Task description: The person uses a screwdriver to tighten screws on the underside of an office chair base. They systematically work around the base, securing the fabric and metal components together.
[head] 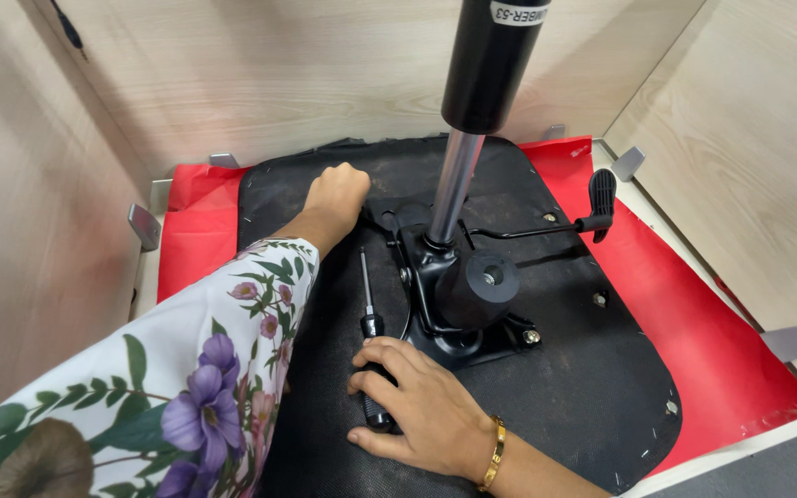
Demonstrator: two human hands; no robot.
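A view from above, looking down at two bare hands working on an upturned office chair seat (565, 387). The seat is black, with a fabric-covered underside facing up, and it lies flat on a red sheet (721, 341) inside a light wooden enclosure (260, 74) with small metal brackets (144, 226) along its lower edges.

In the middle of the seat sits a black metal tilt mechanism (445, 304), bolted down; one bolt (531, 337) shows at its near right corner. A gas lift cylinder (472, 120) rises from it toward the camera, silver below and black above. A round black knob (480, 288) sticks out on the near side. A thin lever (546, 231) runs out to the right and ends in a black paddle handle (602, 198).

The left hand (336, 195) reaches in from the lower left, its arm in a white sleeve (168, 387) printed with purple flowers and green leaves. The hand is curled into a fist against the left edge of the mechanism; whether its grip holds anything cannot be told.

The right hand (417, 401), with a gold bangle (493, 454) at the wrist, rests on the near part of the seat. Its fingers are folded over the black handle of a screwdriver (369, 318), so the grip is closed on the tool. The screwdriver lies just left of the mechanism, its slim metal shaft pointing away from the camera along the seat
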